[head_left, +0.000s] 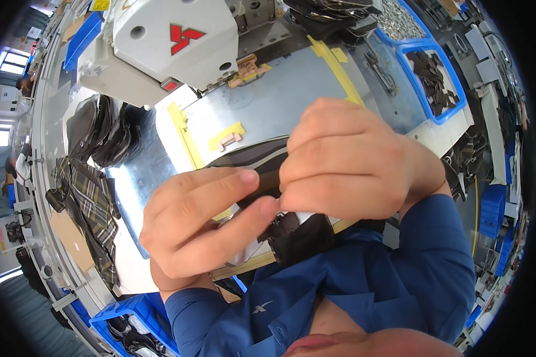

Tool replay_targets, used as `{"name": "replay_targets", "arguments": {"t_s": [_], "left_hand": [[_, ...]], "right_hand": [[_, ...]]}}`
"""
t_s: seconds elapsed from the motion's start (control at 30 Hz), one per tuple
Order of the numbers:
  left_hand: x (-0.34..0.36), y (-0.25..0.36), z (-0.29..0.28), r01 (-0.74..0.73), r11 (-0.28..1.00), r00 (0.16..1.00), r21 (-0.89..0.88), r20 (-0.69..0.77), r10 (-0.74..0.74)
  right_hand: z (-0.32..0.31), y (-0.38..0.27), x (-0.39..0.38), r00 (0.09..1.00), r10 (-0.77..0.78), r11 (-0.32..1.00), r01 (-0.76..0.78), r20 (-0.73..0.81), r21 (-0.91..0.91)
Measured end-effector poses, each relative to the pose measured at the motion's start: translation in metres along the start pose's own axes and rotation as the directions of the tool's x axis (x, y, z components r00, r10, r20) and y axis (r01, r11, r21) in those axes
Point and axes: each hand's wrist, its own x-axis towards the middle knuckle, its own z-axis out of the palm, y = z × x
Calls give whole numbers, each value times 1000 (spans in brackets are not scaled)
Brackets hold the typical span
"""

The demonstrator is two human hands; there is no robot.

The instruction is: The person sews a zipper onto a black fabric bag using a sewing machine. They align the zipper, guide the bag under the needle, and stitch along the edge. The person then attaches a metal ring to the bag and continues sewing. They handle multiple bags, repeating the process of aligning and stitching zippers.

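A dark fabric piece with a light strip lies at the front edge of the work plate below the white industrial sewing machine. My right hand is closed over it, thumb and forefinger pinched on something small at the piece, mostly hidden by the fingers. My left hand curls beside it, its fingertips near the right hand's pinch and the fabric; what it grips is partly hidden. Yellow tape strips and small pink blocks are stuck on the plate.
Dark pouches and plaid fabric lie at the left; more dark pieces are stacked at the back. Blue trays hold metal parts and brown pieces at right, near scissors. A blue crate sits lower left.
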Motion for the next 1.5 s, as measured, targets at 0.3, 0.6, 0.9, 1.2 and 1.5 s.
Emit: {"name": "replay_targets", "arguments": {"t_s": [0.3, 0.6, 0.9, 1.2, 1.5], "left_hand": [[-11, -15, 7, 288, 855, 956, -431, 76, -284], [-12, -11, 19, 456, 742, 864, -490, 44, -502], [-14, -16, 21, 418, 842, 903, -339, 59, -425], [-12, -13, 36, 411, 903, 912, -127, 69, -405], [-15, -25, 47, 707, 668, 695, -231, 56, -717]], "right_hand": [[4, 11, -2, 996, 70, 988, -61, -63, 142], [6, 8, -3, 873, 487, 829, -462, -1, 315], [2, 5, 3, 897, 442, 857, -419, -10, 301], [12, 15, -2, 971, 210, 978, -206, -115, 41], [19, 32, -7, 826, 563, 806, -540, -32, 241]]}}
